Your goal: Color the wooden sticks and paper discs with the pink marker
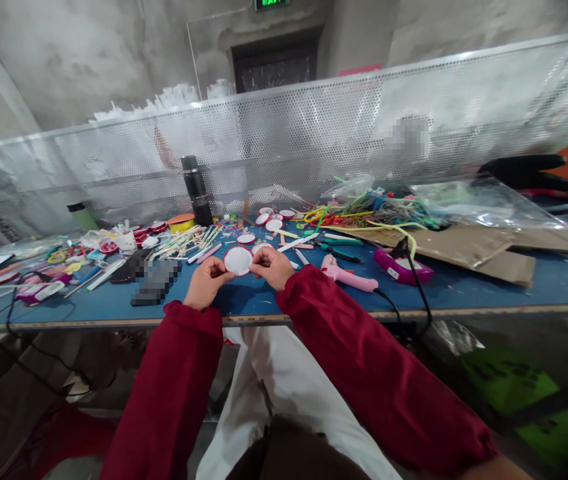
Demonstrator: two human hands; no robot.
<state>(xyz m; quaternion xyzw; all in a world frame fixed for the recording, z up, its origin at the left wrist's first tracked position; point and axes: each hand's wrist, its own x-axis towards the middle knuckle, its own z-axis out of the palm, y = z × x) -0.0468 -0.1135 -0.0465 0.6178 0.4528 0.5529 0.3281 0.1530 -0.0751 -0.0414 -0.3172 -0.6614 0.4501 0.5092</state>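
Observation:
Between my two hands I hold up a white round disc with a red rim [239, 261], just above the front of the blue table. My left hand [207, 280] pinches its left edge between thumb and fingers. On the opposite edge, my right hand [271, 267] grips it the same way. Another red-rimmed disc [262, 247] lies behind the right fingers, partly covered by them. Farther back rests one more such disc [246, 239]. A pink glue gun [349, 275] lies on the table to the right of my right hand.
A black bottle [197, 191] stands against the perforated metal screen [284, 147]. Pliers [341, 253], a purple box with a cable [403, 267] and coloured cords [389, 208] lie to the right. At left are a dark phone-like slab [157, 283] and several thin sticks [189, 241].

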